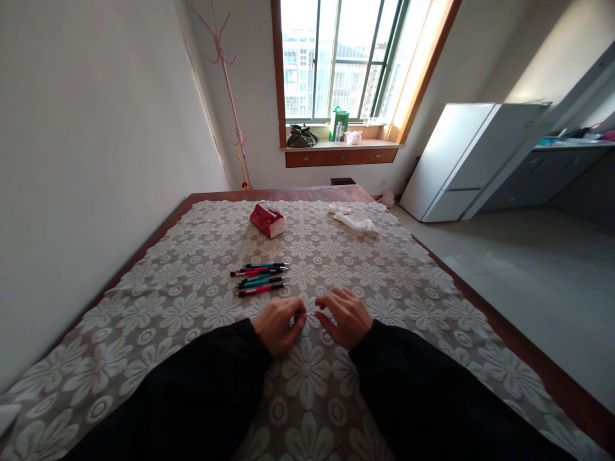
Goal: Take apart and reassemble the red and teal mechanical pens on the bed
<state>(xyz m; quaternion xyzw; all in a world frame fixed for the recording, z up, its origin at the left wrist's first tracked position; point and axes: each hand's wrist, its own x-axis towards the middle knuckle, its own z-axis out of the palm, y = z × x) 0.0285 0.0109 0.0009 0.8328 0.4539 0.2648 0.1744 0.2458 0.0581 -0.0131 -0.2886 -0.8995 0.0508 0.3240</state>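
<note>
My left hand [279,323] and my right hand [344,315] rest close together on the flower-patterned lace tablecloth [158,307], fingers curled, fingertips nearly meeting. Whether they pinch something small between them is not visible. Both arms are in black sleeves. Just beyond my left hand lies a row of several pens [260,278], red and teal with black grips, side by side and pointing right. Neither hand touches the pens.
A red tissue pack [268,220] and a crumpled white plastic bag [354,219] lie farther back on the table. The wall runs along the left side. A white fridge [468,157], tiled floor and a window sill with bags lie beyond.
</note>
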